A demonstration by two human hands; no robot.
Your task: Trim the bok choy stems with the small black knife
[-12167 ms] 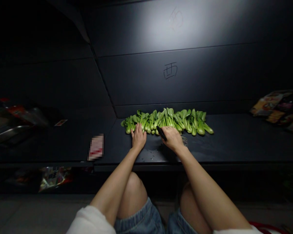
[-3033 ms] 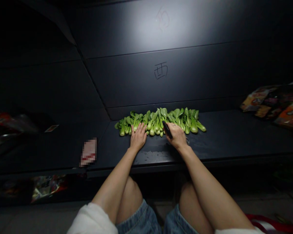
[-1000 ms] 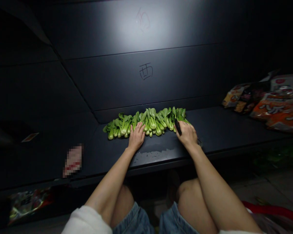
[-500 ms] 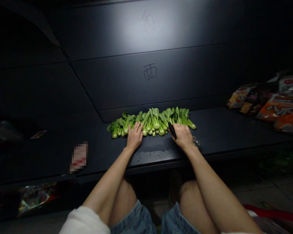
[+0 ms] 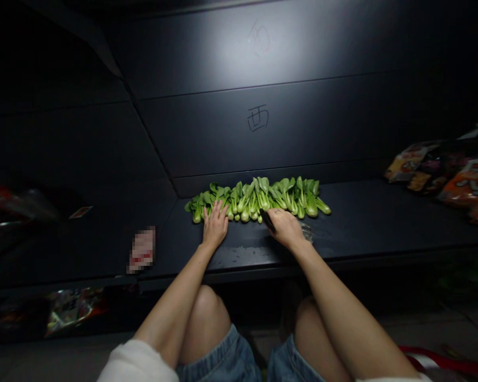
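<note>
A long row of bok choy [image 5: 263, 196] lies on the dark shelf [image 5: 354, 228], leaves toward the back panel and pale stems toward me. My left hand [image 5: 215, 225] rests with fingers outstretched over the stems in the left part of the row. In front of the middle of the row, my right hand [image 5: 286, 228] is wrapped round what looks like a spray bottle [image 5: 307, 232]. Its black head points forward and left; the clear body shows partly below my wrist, the rest hidden by the hand. Water drops dot the shelf between my hands.
Bright snack packets [image 5: 468, 185] are piled at the shelf's right end. To the left lie a small card [image 5: 80, 212] and a blurred-out pinkish item [image 5: 142, 250]. More packets [image 5: 74, 307] sit on a lower level. A back panel [image 5: 215, 127] rises behind the greens.
Both hands have shifted left along the row, the right one farther and slightly back toward me, with the spray bottle in it. The whole view has swung slightly left.
</note>
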